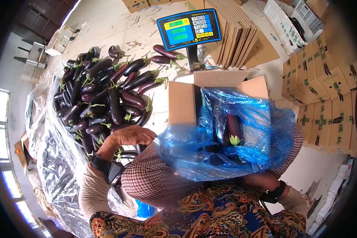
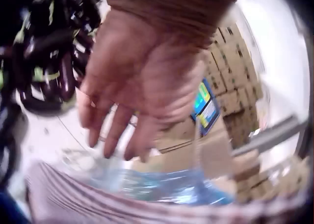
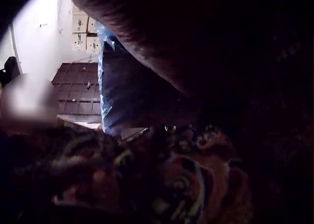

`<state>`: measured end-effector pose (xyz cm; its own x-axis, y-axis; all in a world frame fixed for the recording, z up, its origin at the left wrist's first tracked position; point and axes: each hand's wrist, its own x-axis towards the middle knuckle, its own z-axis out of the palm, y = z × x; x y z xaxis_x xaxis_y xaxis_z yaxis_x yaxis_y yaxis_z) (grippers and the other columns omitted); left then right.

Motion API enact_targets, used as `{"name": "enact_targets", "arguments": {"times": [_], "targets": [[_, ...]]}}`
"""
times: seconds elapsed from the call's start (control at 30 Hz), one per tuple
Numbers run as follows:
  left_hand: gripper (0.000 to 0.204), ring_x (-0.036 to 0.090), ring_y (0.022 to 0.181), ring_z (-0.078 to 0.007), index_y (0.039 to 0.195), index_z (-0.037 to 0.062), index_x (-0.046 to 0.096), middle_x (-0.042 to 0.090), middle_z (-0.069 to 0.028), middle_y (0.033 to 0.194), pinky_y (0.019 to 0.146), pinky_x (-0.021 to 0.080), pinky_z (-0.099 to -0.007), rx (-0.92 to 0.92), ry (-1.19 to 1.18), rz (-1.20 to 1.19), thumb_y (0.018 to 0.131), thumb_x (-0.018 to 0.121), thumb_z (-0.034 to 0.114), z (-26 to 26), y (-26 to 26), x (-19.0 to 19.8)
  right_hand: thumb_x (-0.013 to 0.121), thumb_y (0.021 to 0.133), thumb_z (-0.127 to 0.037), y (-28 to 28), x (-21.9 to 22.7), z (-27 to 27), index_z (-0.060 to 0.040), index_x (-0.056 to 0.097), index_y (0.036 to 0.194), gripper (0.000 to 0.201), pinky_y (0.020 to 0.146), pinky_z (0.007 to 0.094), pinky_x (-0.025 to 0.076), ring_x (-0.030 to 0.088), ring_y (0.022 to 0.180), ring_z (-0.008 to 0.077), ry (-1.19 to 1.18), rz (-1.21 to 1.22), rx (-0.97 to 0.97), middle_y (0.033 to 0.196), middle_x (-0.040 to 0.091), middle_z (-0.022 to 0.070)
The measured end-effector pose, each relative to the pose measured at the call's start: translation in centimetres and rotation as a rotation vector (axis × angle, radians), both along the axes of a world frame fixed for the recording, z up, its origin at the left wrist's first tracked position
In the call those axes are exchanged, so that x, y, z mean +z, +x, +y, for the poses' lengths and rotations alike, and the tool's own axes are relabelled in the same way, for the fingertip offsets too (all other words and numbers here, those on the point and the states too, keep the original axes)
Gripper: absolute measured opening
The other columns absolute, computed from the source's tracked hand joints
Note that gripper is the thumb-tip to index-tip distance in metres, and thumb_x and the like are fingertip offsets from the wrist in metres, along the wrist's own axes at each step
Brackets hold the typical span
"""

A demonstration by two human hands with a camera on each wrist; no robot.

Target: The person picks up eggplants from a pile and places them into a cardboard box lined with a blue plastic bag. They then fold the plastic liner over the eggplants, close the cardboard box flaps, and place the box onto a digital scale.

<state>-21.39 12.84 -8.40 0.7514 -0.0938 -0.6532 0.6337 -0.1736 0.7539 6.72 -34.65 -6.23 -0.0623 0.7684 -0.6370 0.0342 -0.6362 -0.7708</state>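
Note:
My left hand (image 1: 133,135) hovers between the eggplant pile (image 1: 103,95) and an open cardboard box (image 1: 182,104), fingers loosely extended with nothing in them. In the left wrist view the same hand (image 2: 142,81) shows its palm, fingers hanging apart. A blue plastic bag (image 1: 242,164) lines the box and spills over its near edge. Inside lies an eggplant (image 1: 233,129), green cap towards me. My right hand (image 1: 260,180) is low by the near right side of the box, its fingers hidden below the bag; I cannot tell what it holds. The right wrist view is mostly dark.
A scale display (image 1: 189,29) stands behind the box. Flat cardboard sheets (image 1: 236,41) lean beside it. Stacked cartons (image 1: 321,91) and a white crate (image 1: 283,25) are on the right. Clear plastic sheeting (image 1: 61,158) lies left of the pile.

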Motion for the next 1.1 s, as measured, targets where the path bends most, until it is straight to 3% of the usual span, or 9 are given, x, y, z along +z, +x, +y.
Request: {"name": "enact_targets", "arguments": {"times": [0.13, 0.2, 0.23, 0.3, 0.47, 0.57, 0.63, 0.7, 1.1], "targets": [[0.037, 0.063, 0.103, -0.0212, 0.118, 0.0041, 0.063, 0.067, -0.0109, 0.112, 0.093, 0.049, -0.033, 0.012, 0.19, -0.052, 0.086, 0.064, 0.021, 1.1, 0.0, -0.9, 0.044, 0.096, -0.015, -0.8, 0.0, -0.7, 0.0022, 0.042, 0.137, 0.045, 0.106, 0.0378, 0.039, 0.051, 0.122, 0.0261, 0.254, -0.254, 0.371, 0.13, 0.053, 0.0168], [0.034, 0.063, 0.103, -0.0218, 0.115, 0.0031, 0.065, 0.067, -0.0114, 0.112, 0.093, 0.049, -0.0335, 0.029, 0.221, -0.037, 0.085, 0.064, 0.02, 1.3, -0.1, -1.5, 0.045, 0.091, -0.014, -2.2, 2.9, 1.0, 0.0012, 0.045, 0.134, 0.046, 0.091, 0.0437, 0.049, 0.06, 0.11, 0.0334, 0.654, -1.105, 0.851, 0.113, 0.062, 0.0204], [0.031, 0.063, 0.104, -0.023, 0.112, 0.0021, 0.066, 0.067, -0.0123, 0.113, 0.093, 0.049, -0.0339, 0.124, 0.216, -0.176, 0.085, 0.063, 0.017, 1.4, -0.5, -2.3, 0.045, 0.091, -0.014, -2.8, 4.4, 2.2, 0.0012, 0.045, 0.134, 0.046, 0.091, 0.0437, 0.049, 0.06, 0.11, 0.0334, 0.643, -1.097, 0.853, 0.113, 0.062, 0.0204], [0.025, 0.062, 0.106, -0.0254, 0.108, -0.0004, 0.067, 0.065, -0.0143, 0.116, 0.093, 0.049, -0.0346, 0.045, 0.484, -0.486, 0.086, 0.059, 0.011, 2.3, -1.2, -4.5, 0.042, 0.091, -0.012, -3.3, 7.0, 4.4, -0.0005, 0.048, 0.131, 0.042, 0.069, 0.0464, 0.052, 0.067, 0.085, 0.0348, -0.172, -0.659, 0.998, 0.091, 0.066, 0.0173], [0.029, 0.06, 0.096, -0.0148, 0.113, -0.0037, 0.063, 0.066, -0.0082, 0.105, 0.087, 0.047, -0.0284, 0.421, 0.282, -0.304, 0.088, 0.063, 0.011, -0.4, 3.3, 1.6, 0.059, 0.093, -0.022, -0.5, 13.5, 7.3, -0.0065, 0.063, 0.113, 0.025, 0.045, 0.0326, 0.053, 0.067, 0.059, 0.0197, 0.5, -0.332, 0.415, 0.085, 0.07, 0.0075], [0.027, 0.061, 0.096, -0.0145, 0.114, -0.0006, 0.064, 0.067, -0.0072, 0.101, 0.088, 0.048, -0.029, 0.416, 0.227, -0.293, 0.09, 0.064, 0.011, -1.8, 5.2, 2.6, 0.054, 0.096, -0.018, 1.7, 12.9, 10.7, -0.0051, 0.064, 0.108, 0.02, 0.049, 0.029, 0.053, 0.067, 0.058, 0.0176, 0.276, -0.423, -0.006, 0.081, 0.07, 0.0099], [0.026, 0.061, 0.096, -0.0144, 0.114, 0.0007, 0.065, 0.067, -0.007, 0.099, 0.088, 0.048, -0.0294, 0.392, 0.197, -0.294, 0.09, 0.064, 0.011, -2.4, 5.6, 2.9, 0.053, 0.094, -0.013, 2.6, 10.3, 13.6, -0.0033, 0.063, 0.1, 0.015, 0.054, 0.0354, 0.052, 0.067, 0.064, 0.0228, 0.254, -0.557, 0.019, 0.077, 0.066, 0.0133], [0.025, 0.062, 0.097, -0.0152, 0.114, 0.0016, 0.065, 0.067, -0.0082, 0.098, 0.089, 0.048, -0.0293, 0.374, 0.21, -0.283, 0.09, 0.064, 0.01, -2.9, 5.3, 3.0, 0.059, 0.089, -0.013, 2.9, 6.3, 14.4, 0.0007, 0.06, 0.092, 0.014, 0.062, 0.0401, 0.051, 0.064, 0.073, 0.0304, 0.294, -1.138, 0.507, 0.081, 0.063, 0.0154], [0.023, 0.064, 0.088, -0.0162, 0.105, -0.0004, 0.067, 0.068, -0.0084, 0.099, 0.079, 0.051, -0.0295, 0.39, 0.317, -0.213, 0.088, 0.061, 0.014, -7.1, -4.4, -9.6, 0.053, 0.088, -0.016, 8.3, -5.8, 25.3, 0.0027, 0.062, 0.098, 0.023, 0.089, 0.0448, 0.045, 0.057, 0.101, 0.0388, -0.064, -0.953, 0.557, 0.098, 0.062, 0.0228]]}}
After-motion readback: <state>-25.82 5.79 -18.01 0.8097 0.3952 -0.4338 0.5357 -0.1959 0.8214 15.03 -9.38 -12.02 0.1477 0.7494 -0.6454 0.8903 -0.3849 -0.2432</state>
